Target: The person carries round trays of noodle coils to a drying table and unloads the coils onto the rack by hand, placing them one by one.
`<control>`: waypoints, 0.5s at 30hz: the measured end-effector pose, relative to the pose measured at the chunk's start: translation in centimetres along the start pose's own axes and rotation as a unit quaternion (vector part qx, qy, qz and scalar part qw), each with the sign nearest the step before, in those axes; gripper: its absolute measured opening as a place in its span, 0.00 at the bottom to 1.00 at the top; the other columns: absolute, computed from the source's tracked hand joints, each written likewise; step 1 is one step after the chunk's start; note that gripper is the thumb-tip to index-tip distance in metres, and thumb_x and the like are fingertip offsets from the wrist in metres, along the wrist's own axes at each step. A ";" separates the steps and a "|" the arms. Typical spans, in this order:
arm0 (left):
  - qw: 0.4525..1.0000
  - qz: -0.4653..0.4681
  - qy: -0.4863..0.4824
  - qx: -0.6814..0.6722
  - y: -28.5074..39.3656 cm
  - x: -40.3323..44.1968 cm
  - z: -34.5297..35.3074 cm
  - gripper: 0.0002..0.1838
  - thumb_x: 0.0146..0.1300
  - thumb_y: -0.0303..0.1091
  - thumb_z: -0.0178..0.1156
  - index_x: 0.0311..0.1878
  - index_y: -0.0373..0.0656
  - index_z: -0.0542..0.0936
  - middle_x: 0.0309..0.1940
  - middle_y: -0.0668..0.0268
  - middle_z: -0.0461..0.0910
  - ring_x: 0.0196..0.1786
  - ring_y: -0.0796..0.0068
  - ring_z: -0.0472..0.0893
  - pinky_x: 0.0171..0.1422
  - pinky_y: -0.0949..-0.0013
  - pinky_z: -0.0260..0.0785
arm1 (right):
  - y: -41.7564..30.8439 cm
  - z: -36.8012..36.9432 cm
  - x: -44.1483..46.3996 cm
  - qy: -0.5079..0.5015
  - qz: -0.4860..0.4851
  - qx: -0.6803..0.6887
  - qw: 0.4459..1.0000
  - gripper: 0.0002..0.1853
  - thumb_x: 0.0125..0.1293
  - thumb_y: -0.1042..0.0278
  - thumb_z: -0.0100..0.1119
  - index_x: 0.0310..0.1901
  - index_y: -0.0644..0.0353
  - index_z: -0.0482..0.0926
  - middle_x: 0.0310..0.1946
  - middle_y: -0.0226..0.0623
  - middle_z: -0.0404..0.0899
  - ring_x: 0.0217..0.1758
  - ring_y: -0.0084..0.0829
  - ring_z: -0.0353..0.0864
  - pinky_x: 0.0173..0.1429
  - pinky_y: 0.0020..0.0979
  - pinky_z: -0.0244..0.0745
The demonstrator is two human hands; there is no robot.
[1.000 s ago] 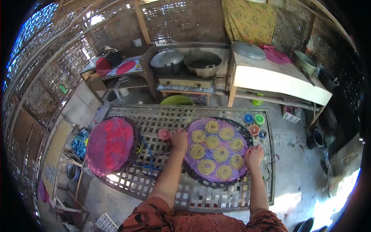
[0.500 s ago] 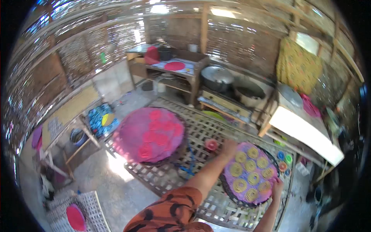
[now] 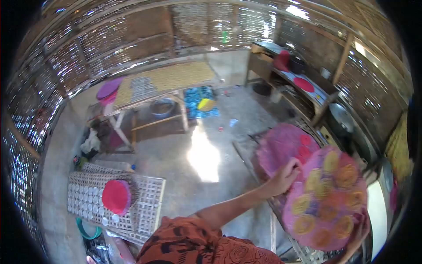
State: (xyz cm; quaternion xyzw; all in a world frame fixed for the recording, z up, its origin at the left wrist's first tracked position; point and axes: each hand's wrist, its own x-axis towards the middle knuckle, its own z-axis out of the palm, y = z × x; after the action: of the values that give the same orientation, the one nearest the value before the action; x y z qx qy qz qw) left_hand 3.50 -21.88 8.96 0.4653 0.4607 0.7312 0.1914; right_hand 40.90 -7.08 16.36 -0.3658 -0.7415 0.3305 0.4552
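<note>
My left hand (image 3: 286, 177) is closed on the upper left edge of a round tray (image 3: 288, 210) covered in pink and purple cloth. My right hand (image 3: 361, 231), blurred, grips the same tray at its lower right edge. Several flat yellow-orange spiral coils (image 3: 303, 224) lie across the cloth. The tray appears tilted and blurs with motion. Just behind its upper left side, partly covered by it, is another round pink-cloth tray (image 3: 274, 147) with red patches.
At left, a woven bamboo rack (image 3: 149, 204) carries a red round pad (image 3: 116, 197) and several small white discs (image 3: 83, 198). Behind it stands a table with a yellowish mat (image 3: 180, 75). A wooden shelf unit (image 3: 290, 90) and a large lidded pot (image 3: 341, 116) are at the right.
The coil-covered tray has come up off the slatted bamboo platform, held in both hands. My view has swung left, bringing in more of the woven rack and the mat-covered table.
</note>
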 end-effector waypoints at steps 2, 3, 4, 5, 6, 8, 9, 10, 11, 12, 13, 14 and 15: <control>0.994 -0.096 0.040 0.037 2.9 -4.0 -9.9 0.05 0.71 0.29 0.45 0.47 0.41 0.67 0.38 0.69 0.70 0.38 0.82 0.72 0.39 0.76 0.68 | -7.2 11.3 -0.3 -0.105 0.020 0.004 0.994 0.15 0.71 0.66 0.49 0.51 0.69 0.75 0.43 0.37 0.80 0.49 0.26 0.75 0.56 0.27 0.68; 0.987 -0.127 0.066 0.075 3.6 -6.0 -14.3 0.06 0.71 0.29 0.45 0.48 0.41 0.67 0.40 0.68 0.70 0.38 0.82 0.73 0.38 0.76 0.69 | -6.7 16.1 0.1 -0.150 0.026 0.037 0.988 0.15 0.71 0.67 0.49 0.50 0.69 0.76 0.42 0.37 0.80 0.48 0.25 0.75 0.56 0.27 0.68; 0.973 -0.185 0.118 0.072 4.2 -8.3 -18.2 0.06 0.72 0.30 0.44 0.49 0.42 0.66 0.40 0.67 0.71 0.38 0.81 0.75 0.35 0.75 0.71 | -7.9 21.3 0.2 -0.193 0.016 0.070 0.979 0.14 0.70 0.68 0.50 0.50 0.69 0.76 0.42 0.37 0.80 0.48 0.24 0.75 0.55 0.26 0.68; 0.954 -0.240 0.168 0.066 4.7 -10.5 -21.5 0.07 0.72 0.31 0.44 0.49 0.43 0.65 0.41 0.66 0.71 0.39 0.79 0.76 0.32 0.74 0.73 | -9.1 26.5 0.3 -0.237 0.009 0.102 0.966 0.14 0.69 0.69 0.50 0.49 0.70 0.76 0.42 0.37 0.81 0.47 0.24 0.76 0.55 0.25 0.67; 0.943 -0.253 0.213 0.033 5.2 -12.5 -24.4 0.07 0.73 0.32 0.44 0.49 0.43 0.65 0.41 0.66 0.71 0.39 0.76 0.78 0.31 0.72 0.75 | -8.0 31.3 0.7 -0.268 0.035 0.124 0.955 0.13 0.69 0.70 0.50 0.49 0.70 0.76 0.39 0.37 0.82 0.44 0.23 0.77 0.51 0.23 0.69; 0.919 -0.254 0.302 -0.005 5.2 -15.6 -29.1 0.06 0.73 0.33 0.43 0.49 0.44 0.64 0.41 0.65 0.71 0.40 0.71 0.80 0.29 0.68 0.77 | -12.7 39.5 1.2 -0.394 0.033 0.129 0.909 0.13 0.70 0.69 0.50 0.49 0.69 0.76 0.36 0.36 0.83 0.35 0.21 0.79 0.39 0.22 0.74; 0.907 -0.243 0.344 -0.009 5.0 -16.6 -31.2 0.06 0.73 0.33 0.43 0.48 0.45 0.63 0.40 0.65 0.71 0.41 0.69 0.81 0.30 0.67 0.78 | -14.2 43.6 1.6 -0.400 0.025 0.134 0.906 0.13 0.70 0.69 0.50 0.49 0.69 0.76 0.36 0.36 0.83 0.35 0.21 0.79 0.39 0.22 0.74; 0.906 -0.237 0.352 -0.006 4.7 -17.1 -33.2 0.06 0.73 0.33 0.43 0.48 0.45 0.63 0.40 0.65 0.71 0.41 0.69 0.81 0.30 0.67 0.78 | -15.4 47.7 2.0 -0.443 0.009 0.146 0.885 0.13 0.70 0.69 0.49 0.49 0.68 0.76 0.35 0.36 0.83 0.30 0.20 0.78 0.32 0.21 0.73; 0.895 -0.211 0.394 0.005 4.5 -17.3 -35.1 0.06 0.73 0.33 0.42 0.48 0.42 0.62 0.45 0.61 0.72 0.40 0.67 0.82 0.29 0.67 0.79 | -16.7 51.5 2.5 -0.485 -0.006 0.156 0.861 0.13 0.70 0.68 0.49 0.50 0.67 0.76 0.34 0.36 0.83 0.26 0.18 0.77 0.24 0.21 0.73; 0.881 -0.184 0.436 0.016 4.1 -17.2 -36.9 0.07 0.73 0.33 0.41 0.48 0.40 0.61 0.50 0.57 0.73 0.40 0.65 0.83 0.28 0.67 0.80 | -18.1 54.9 3.0 -0.492 -0.012 0.160 0.856 0.13 0.70 0.68 0.49 0.50 0.67 0.76 0.34 0.36 0.83 0.26 0.18 0.77 0.24 0.21 0.73; 0.877 -0.179 0.445 0.020 3.7 -17.1 -39.5 0.07 0.73 0.33 0.41 0.48 0.40 0.61 0.50 0.57 0.73 0.40 0.65 0.83 0.28 0.67 0.80 | -19.8 58.5 3.5 -0.515 -0.016 0.158 0.842 0.13 0.70 0.68 0.49 0.50 0.66 0.76 0.34 0.35 0.83 0.26 0.17 0.77 0.23 0.20 0.72; 0.869 -0.167 0.465 0.030 3.4 -16.7 -42.1 0.06 0.73 0.32 0.40 0.48 0.41 0.61 0.50 0.57 0.72 0.40 0.64 0.84 0.29 0.65 0.81 | -21.1 62.2 3.9 -0.539 -0.021 0.156 0.827 0.13 0.70 0.67 0.49 0.50 0.64 0.77 0.33 0.34 0.83 0.26 0.16 0.77 0.22 0.19 0.71; 0.859 -0.155 0.486 0.038 3.1 -16.2 -44.9 0.06 0.73 0.31 0.40 0.48 0.41 0.61 0.50 0.57 0.71 0.41 0.64 0.84 0.31 0.64 0.82 | -22.1 66.0 4.4 -0.548 -0.029 0.160 0.821 0.13 0.70 0.67 0.49 0.50 0.64 0.77 0.33 0.34 0.83 0.26 0.16 0.77 0.22 0.19 0.71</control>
State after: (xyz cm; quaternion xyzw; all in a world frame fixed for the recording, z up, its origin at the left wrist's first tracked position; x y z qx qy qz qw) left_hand -26.56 -57.13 -2.98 -0.0192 0.5889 0.8072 0.0362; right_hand -26.37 -25.11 12.21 -0.0252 -0.8157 0.5769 0.0352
